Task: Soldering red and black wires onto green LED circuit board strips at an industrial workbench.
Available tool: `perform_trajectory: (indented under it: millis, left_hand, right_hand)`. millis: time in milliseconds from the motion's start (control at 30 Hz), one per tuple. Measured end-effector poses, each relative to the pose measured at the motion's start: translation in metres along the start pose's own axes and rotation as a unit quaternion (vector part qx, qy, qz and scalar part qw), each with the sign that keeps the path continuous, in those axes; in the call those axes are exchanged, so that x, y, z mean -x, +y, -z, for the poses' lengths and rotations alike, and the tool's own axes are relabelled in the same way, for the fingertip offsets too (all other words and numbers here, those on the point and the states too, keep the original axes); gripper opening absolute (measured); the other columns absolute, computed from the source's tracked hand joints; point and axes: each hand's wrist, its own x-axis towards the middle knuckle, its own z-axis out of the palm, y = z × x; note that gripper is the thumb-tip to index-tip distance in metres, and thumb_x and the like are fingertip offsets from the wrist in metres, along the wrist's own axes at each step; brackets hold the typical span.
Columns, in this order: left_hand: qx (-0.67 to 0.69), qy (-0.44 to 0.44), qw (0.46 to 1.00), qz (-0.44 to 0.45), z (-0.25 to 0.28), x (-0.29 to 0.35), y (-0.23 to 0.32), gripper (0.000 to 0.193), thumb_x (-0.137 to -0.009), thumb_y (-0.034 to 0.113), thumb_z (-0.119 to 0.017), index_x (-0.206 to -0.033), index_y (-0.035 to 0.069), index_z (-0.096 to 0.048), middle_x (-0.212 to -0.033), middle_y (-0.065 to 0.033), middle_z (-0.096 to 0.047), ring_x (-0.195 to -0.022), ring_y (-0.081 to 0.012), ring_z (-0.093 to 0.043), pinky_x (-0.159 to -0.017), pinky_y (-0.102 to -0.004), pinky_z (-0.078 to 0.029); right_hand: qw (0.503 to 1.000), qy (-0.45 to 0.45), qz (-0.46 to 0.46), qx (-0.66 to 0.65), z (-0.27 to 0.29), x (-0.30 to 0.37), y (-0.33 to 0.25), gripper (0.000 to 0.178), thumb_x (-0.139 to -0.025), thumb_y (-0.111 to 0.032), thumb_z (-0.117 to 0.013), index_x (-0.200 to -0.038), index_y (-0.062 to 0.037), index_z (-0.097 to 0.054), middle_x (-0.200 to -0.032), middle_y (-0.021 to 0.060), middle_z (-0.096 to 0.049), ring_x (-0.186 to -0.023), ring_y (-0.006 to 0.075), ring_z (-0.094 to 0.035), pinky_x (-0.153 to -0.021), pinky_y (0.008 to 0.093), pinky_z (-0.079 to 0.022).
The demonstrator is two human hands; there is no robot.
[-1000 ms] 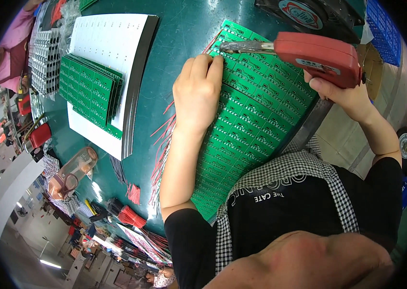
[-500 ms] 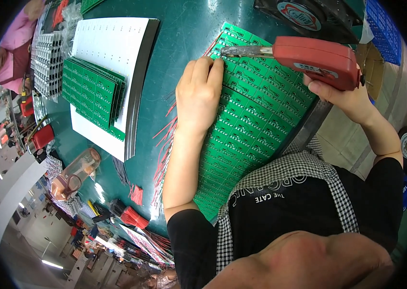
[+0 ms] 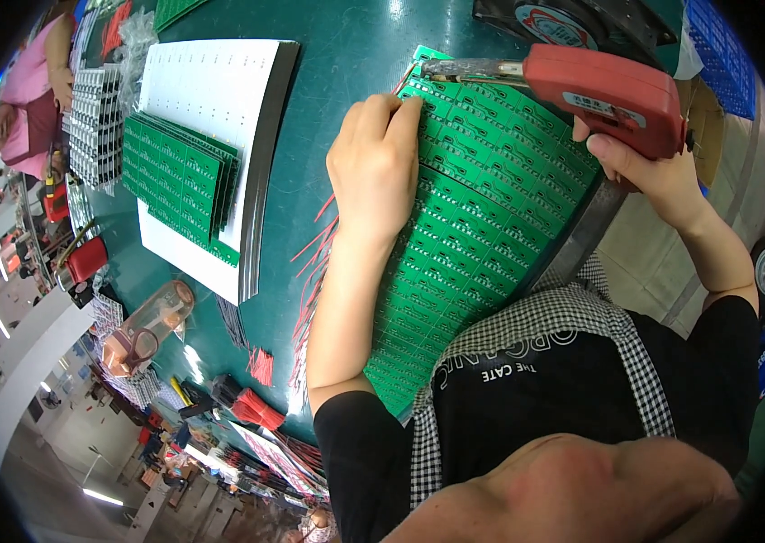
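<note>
My right hand (image 3: 645, 172) grips a red soldering gun (image 3: 608, 98) by its handle, out over the right side of the boards. Its long metal tip points left, to the far left corner of a sheet of green circuit boards (image 3: 482, 136). At the left edge of that sheet rests my left hand (image 3: 375, 158), its fingers curled and pinched together. A thin red wire (image 3: 405, 80) runs from these fingertips toward the gun's tip; the fingers partly hide it. More red wires (image 3: 314, 244) stick out beside my left forearm. Further green boards lie under both arms, toward my apron.
A stack of green boards (image 3: 174, 176) lies on a thick white stack (image 3: 206, 81) at left. Beyond are white racks (image 3: 95, 122), a clear bottle-like container (image 3: 152, 326) and red wire bundles (image 3: 256, 409). A black fan (image 3: 572, 23) stands far right. Another person in pink (image 3: 29, 100) is at far left.
The soldering gun has moved up and slightly right, its tip now nearer the boards' far corner. My left hand has shifted a little farther along the edge, still pinched.
</note>
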Motion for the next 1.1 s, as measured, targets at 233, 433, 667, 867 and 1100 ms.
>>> perform_trajectory:
  millis: [233, 433, 667, 867, 1100]
  left_hand:
    - [-0.057, -0.026, 0.998, -0.025, -0.005, -0.006, 0.0, 0.024, -0.065, 0.003, -0.056, -0.089, 0.002, -0.059, -0.079, -0.0075, -0.052, -0.071, -0.0212, -0.054, -0.058, -0.0308, -0.046]
    - [-0.054, -0.016, 0.997, -0.045, -0.01, -0.008, -0.001, 0.024, -0.065, 0.003, -0.056, -0.089, 0.002, -0.059, -0.081, -0.0077, -0.052, -0.071, -0.0212, -0.053, -0.059, -0.03, -0.047]
    - [-0.073, -0.017, 0.996, -0.049, -0.007, -0.003, -0.001, 0.024, -0.065, 0.002, -0.057, -0.089, 0.001, -0.059, -0.082, -0.0081, -0.052, -0.072, -0.0212, -0.053, -0.059, -0.0294, -0.047]
    - [-0.083, -0.019, 0.995, -0.055, -0.008, -0.004, -0.001, 0.025, -0.065, 0.002, -0.057, -0.089, 0.0, -0.058, -0.082, -0.0081, -0.052, -0.072, -0.0209, -0.053, -0.06, -0.0291, -0.047]
    - [-0.092, -0.03, 0.994, -0.054, -0.007, -0.003, 0.0, 0.025, -0.064, 0.002, -0.056, -0.09, 0.001, -0.058, -0.082, -0.0075, -0.051, -0.072, -0.0203, -0.052, -0.06, -0.0284, -0.047]
  right_hand:
    - [0.998, 0.009, 0.059, -0.022, -0.002, -0.001, 0.005, 0.036, -0.073, -0.022, -0.073, -0.101, -0.0049, -0.058, -0.084, -0.0013, -0.06, -0.072, 0.0044, -0.052, -0.063, 0.0197, -0.042]
    - [1.0, 0.014, 0.008, -0.025, 0.001, 0.004, -0.004, 0.037, -0.072, -0.02, -0.074, -0.102, -0.0048, -0.058, -0.086, -0.0013, -0.06, -0.075, 0.0054, -0.053, -0.065, 0.0201, -0.043]
    - [0.999, -0.005, 0.032, -0.021, -0.002, 0.001, 0.003, 0.037, -0.073, -0.02, -0.073, -0.102, -0.0045, -0.058, -0.089, 0.0001, -0.061, -0.079, 0.0069, -0.054, -0.07, 0.0216, -0.044]
    - [0.999, -0.004, 0.053, 0.011, -0.002, 0.0, 0.002, 0.036, -0.073, -0.018, -0.073, -0.103, -0.0042, -0.057, -0.091, 0.0021, -0.062, -0.083, 0.0082, -0.057, -0.076, 0.0233, -0.045]
    - [0.997, -0.003, 0.064, -0.045, -0.002, 0.0, 0.001, 0.029, -0.076, -0.015, -0.07, -0.1, -0.0033, -0.061, -0.088, 0.0038, -0.066, -0.084, 0.0085, -0.059, -0.077, 0.0227, -0.046]
